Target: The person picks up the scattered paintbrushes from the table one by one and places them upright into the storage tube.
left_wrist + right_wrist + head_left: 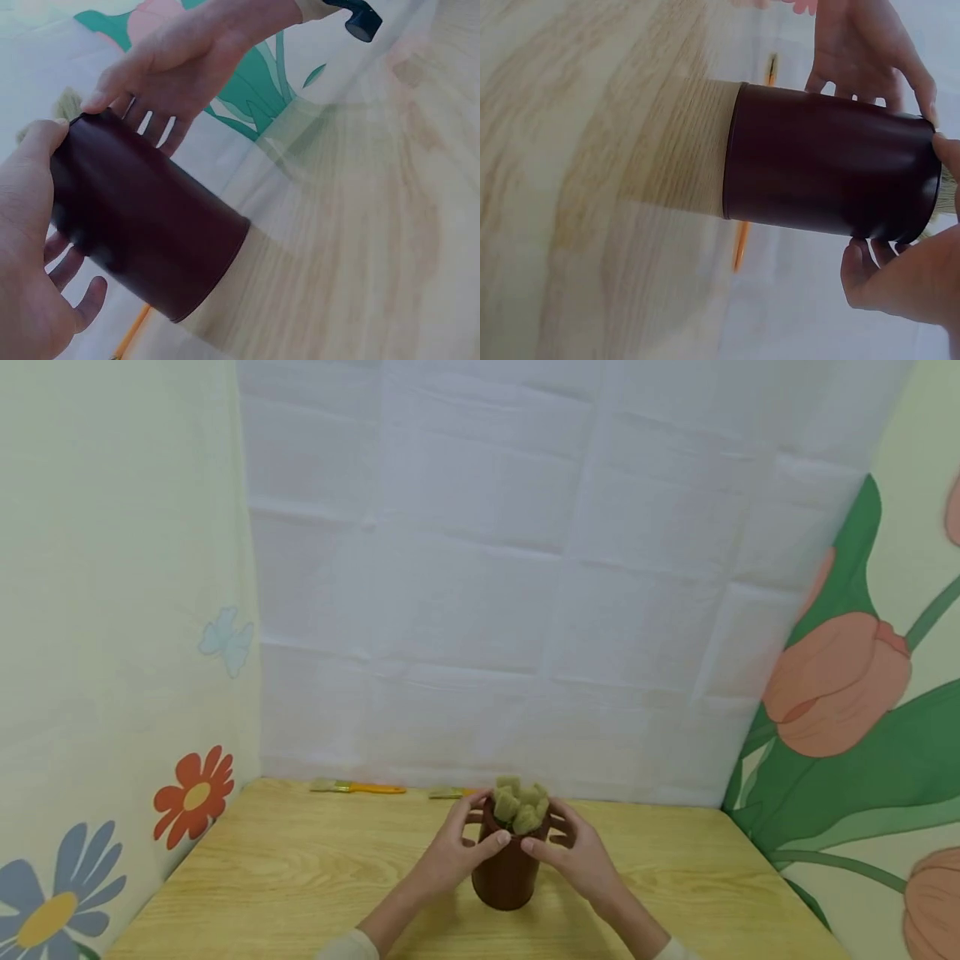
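A dark maroon cylindrical brush holder stands on the wooden table in the head view, with several tan bristle clumps bunched at its mouth. My left hand grips the holder's upper left side, its thumb at the front rim. On the opposite side my right hand holds it likewise, the two thumbs close together. Both wrist views show the smooth holder between the hands, fingertips pressed near its top. Bristles peek past the rim in the right wrist view. Whatever lies deeper inside is hidden by the wall.
Along the table's back edge lies a paintbrush with an orange handle. A second paintbrush lies behind the left hand, partly covered. A creased white sheet hangs at the back, and flower-patterned panels flank the wooden table.
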`<state>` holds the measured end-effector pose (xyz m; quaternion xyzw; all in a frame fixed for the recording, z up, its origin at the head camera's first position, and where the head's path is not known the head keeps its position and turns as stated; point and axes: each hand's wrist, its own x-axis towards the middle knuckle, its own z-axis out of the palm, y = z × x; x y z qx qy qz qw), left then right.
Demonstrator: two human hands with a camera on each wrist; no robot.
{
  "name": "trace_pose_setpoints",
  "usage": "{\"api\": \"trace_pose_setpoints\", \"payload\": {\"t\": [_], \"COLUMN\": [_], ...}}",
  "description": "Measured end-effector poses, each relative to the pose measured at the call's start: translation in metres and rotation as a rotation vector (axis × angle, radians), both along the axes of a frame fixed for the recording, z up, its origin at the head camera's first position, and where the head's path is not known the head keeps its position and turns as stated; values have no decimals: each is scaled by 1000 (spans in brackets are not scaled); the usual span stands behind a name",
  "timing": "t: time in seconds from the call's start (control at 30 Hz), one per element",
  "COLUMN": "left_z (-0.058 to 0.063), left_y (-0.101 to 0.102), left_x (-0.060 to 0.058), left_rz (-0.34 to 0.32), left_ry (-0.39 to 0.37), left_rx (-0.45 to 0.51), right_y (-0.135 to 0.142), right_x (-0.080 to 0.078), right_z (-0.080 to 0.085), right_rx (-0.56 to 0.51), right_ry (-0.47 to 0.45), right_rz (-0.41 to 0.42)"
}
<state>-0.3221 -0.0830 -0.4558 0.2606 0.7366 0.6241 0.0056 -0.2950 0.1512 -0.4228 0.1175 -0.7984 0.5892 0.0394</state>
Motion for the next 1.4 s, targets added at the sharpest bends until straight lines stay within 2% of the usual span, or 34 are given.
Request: {"api": "trace_pose_setpoints", "payload": {"t": [0.17,0.27,0.37,0.5,0.63,0.73,0.9,1.0,1.1,1.2,1.33,1.4], "left_z": [5,4,0,-10,-18,-20,-18,-17,-14,-10,-6,-8], "left_y": [-11,-23,-40,-67,-100,-124,-159,-171,-177,-178,-180,-184], "left_x": [-14,-20,-29,-52,-72,-82,-90,-89,-86,-79,-77,-79], "left_rz": [-71,-51,37,192,362,484,610,628,611,588,569,554], "left_ry": [32,53,82,135,245,295,326,350,319,281,282,285], "left_rx": [-63,-104,-152,-278,-504,-667,-897,-1026,-1094,-1121,-1141,-1118], "right_y": [0,0,1,2,5,5,3,3,3,3,3,3], "right_x": [-1,-1,0,3,3,2,-3,-2,-2,-1,-2,-1], "right_z": [0,-1,-1,0,-1,-3,-5,-5,-4,-4,-3,-3], "right_rx": [-26,-35,-32,-11,21,39,34,33,33,40,34,25], "right_ry": [37,54,49,38,33,29,48,58,58,53,58,60], "right_rz": [-27,-32,-35,-63,-86,-88,-73,-66,-59,-52,-44,-40]}}
